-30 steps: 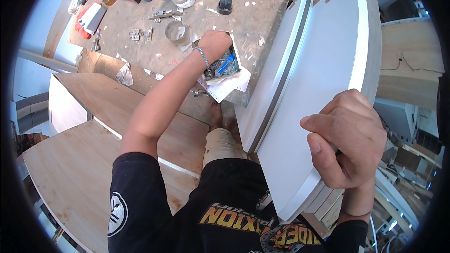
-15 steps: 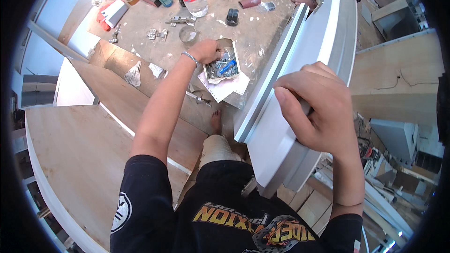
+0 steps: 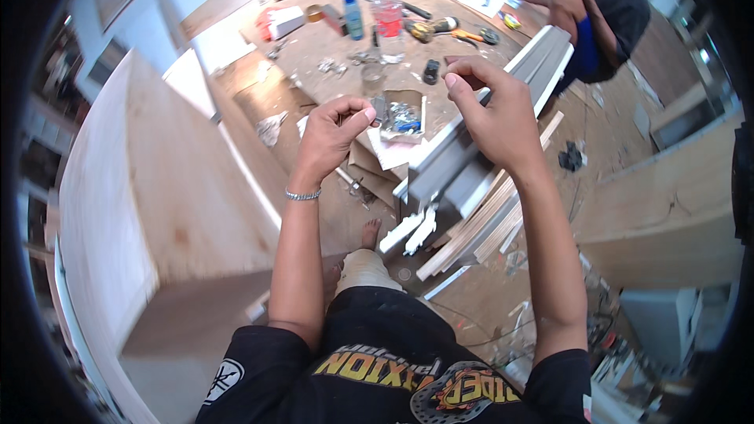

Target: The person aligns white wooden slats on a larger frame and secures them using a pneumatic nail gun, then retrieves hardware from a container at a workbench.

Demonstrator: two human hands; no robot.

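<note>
My left hand is raised just left of an open box of loose screws and small fittings. Its thumb and forefinger are pinched together; whatever lies between them is too small to make out. A blue piece lies among the screws. My right hand hovers over the grey and white board at my right. Its fingers curl towards the thumb in a pinch, and I cannot make out anything in them. White paper lies under the near side of the box.
Two bottles, one blue and one clear with a red cap, stand farther back near a drill and orange-handled pliers. A large wooden cabinet fills the left. Wood strips lie below the board. Another person sits far right.
My left hand has come out of the box and drawn back to the left. My right hand has moved farther away from me. The view has shifted, showing more of the other person.
</note>
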